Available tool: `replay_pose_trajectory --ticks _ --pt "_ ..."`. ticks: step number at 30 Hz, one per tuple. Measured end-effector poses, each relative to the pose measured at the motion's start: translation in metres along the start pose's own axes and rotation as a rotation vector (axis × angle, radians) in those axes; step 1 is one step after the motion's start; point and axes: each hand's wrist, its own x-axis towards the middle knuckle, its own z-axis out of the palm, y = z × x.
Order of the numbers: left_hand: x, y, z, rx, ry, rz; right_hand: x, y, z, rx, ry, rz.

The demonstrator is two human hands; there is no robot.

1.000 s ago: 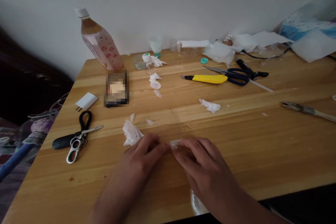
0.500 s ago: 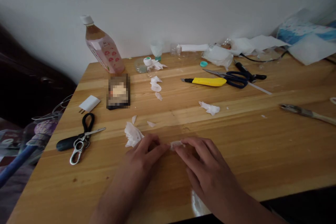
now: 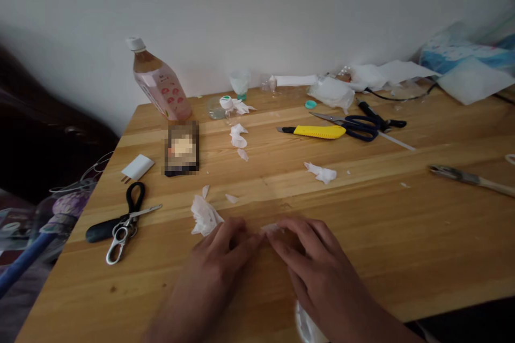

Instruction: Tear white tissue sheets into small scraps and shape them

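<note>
A small piece of white tissue point(image 3: 270, 228) lies at the table's front middle, between the fingertips of both hands. My left hand point(image 3: 220, 257) touches its left end, thumb and fingers closed together. My right hand point(image 3: 316, 254) has thumb and index finger pressed on its right end. Just beyond my left hand sits a crumpled tissue point(image 3: 204, 216), with small torn scraps behind it. Under my right wrist a clear plastic object point(image 3: 306, 324) shows in part; its kind is hidden.
A yellow utility knife point(image 3: 317, 132) and dark-handled scissors point(image 3: 362, 126) lie farther back. A brush point(image 3: 462, 176) is at right. Keys point(image 3: 124, 225), a white charger point(image 3: 138, 167), a blurred-out box point(image 3: 182, 148) and a pink-labelled bottle point(image 3: 163, 86) stand or lie at left.
The view has tilted up slightly, so things appear lower. My hands have drawn a little closer together, and the fingertips now cover more of the small tissue piece.
</note>
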Motion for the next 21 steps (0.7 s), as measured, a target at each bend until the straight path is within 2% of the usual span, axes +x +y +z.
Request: replay_pose_trajectory --ticks 4,7,11,16,18,21 --pt "0.0 0.001 0.005 0.03 0.044 0.011 -0.002 -0.001 0.005 -0.025 0.026 0.001" --pt "0.001 0.004 0.005 0.07 0.028 0.017 -0.005 -0.002 0.009 -0.105 0.044 -0.036" --pt "0.005 0.005 0.0 0.077 0.055 0.039 -0.005 -0.003 0.002 -0.095 0.029 -0.047" --pt "0.007 0.003 -0.008 -0.134 0.123 -0.119 -0.009 0.012 -0.015 0.042 0.003 0.014" --pt "0.003 0.008 -0.008 -0.066 0.108 -0.148 -0.014 0.022 -0.021 0.033 0.017 0.033" --pt "-0.004 0.023 -0.001 0.177 0.028 -0.133 -0.024 0.04 -0.029 -0.037 0.049 0.044"
